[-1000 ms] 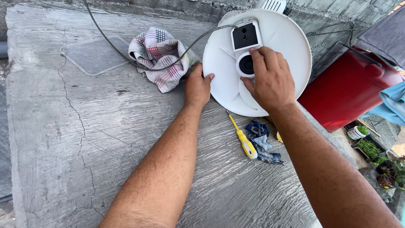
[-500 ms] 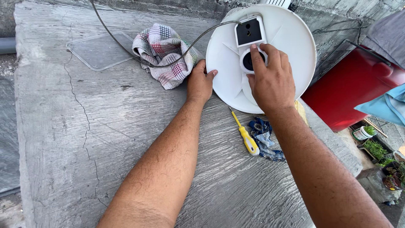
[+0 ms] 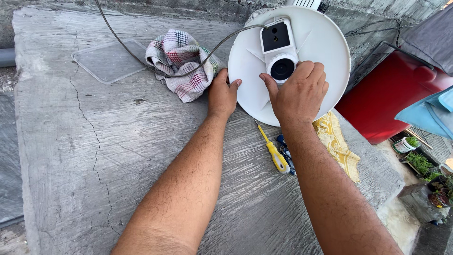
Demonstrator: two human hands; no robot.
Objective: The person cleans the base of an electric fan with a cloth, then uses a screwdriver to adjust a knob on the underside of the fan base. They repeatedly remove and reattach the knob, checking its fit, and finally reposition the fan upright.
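A head-worn view looks down at two bare forearms stretched over a rough, grey concrete slab (image 3: 94,156) scored with brush marks and a thin crack; near its far edge lies a round white plastic disc (image 3: 325,47), smooth and slightly domed, with faint raised ribs running out from the middle; at the disc's centre sits a white block-shaped housing (image 3: 278,45) with a dark square panel above a dark round opening; the right hand (image 3: 297,92) rests on the disc just below that opening, fingers curled against the housing, though whether it truly grips it is hard to tell; the left hand (image 3: 222,94) lies loosely bent at the disc's left rim, fingertips touching the edge, grasping nothing; a thin grey cable (image 3: 141,59) curves across a crumpled checked cloth (image 3: 181,63) to the housing; a clear flat plastic lid (image 3: 111,59) lies left of the cloth; between the forearms lies a yellow-handled screwdriver (image 3: 272,153); a fringed yellow cloth (image 3: 337,144) lies beside the right arm; a glossy red object (image 3: 391,101) stands beyond the slab's edge.
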